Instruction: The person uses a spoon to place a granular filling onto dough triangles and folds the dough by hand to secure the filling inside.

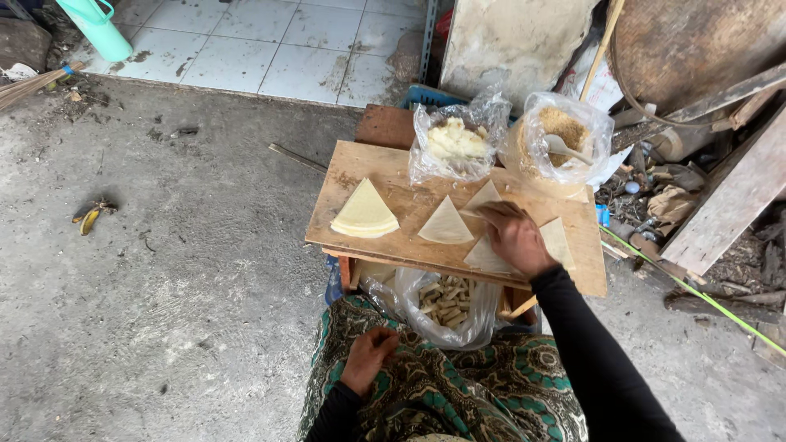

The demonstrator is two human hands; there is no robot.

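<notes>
Wrapper (pixel 485 196) under rt hand (pixel 514 239), partly hidden

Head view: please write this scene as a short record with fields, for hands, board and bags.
right hand: lies on the triangular wrappers spread on the wooden board
left hand: rests on patterned cloth over the lap, holds nothing visible
stack: pile of wrappers at board's left
bags on board: pale filling bag; brown crumb bag with a spoon
bag below board: rolled pieces
</notes>
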